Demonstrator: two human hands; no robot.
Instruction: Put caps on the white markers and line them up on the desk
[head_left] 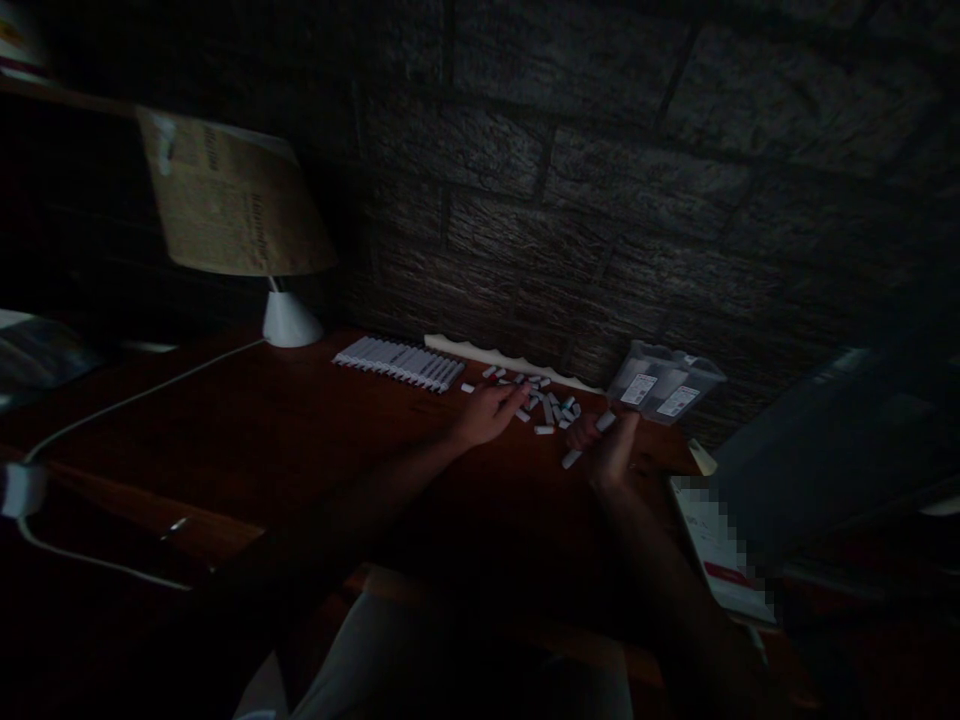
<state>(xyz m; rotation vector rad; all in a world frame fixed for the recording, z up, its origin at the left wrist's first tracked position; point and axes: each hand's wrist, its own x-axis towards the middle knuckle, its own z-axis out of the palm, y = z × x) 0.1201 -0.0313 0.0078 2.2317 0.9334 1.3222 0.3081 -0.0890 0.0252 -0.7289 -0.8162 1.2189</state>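
Observation:
My right hand (606, 455) is wrapped round a white marker (572, 458), which sticks out of the fist at both ends and lies at a slant. Over the left side of a loose heap of small marker caps (551, 408) is my left hand (489, 412). Its fingers stretch toward the caps, and I make out nothing held in them. Most caps are white or pale, a few with coloured ends. Left of the heap, a neat row of white markers (397, 362) lies side by side on the brown wooden desk (300, 430).
A clear plastic case (667, 385) with white labels stands behind my right hand. At the back left is a lamp (291, 318) with a printed shade; its white cord crosses the desk. A pale wavy-edged strip (510, 358) runs along the brick wall. A flat white box (716, 550) lies right.

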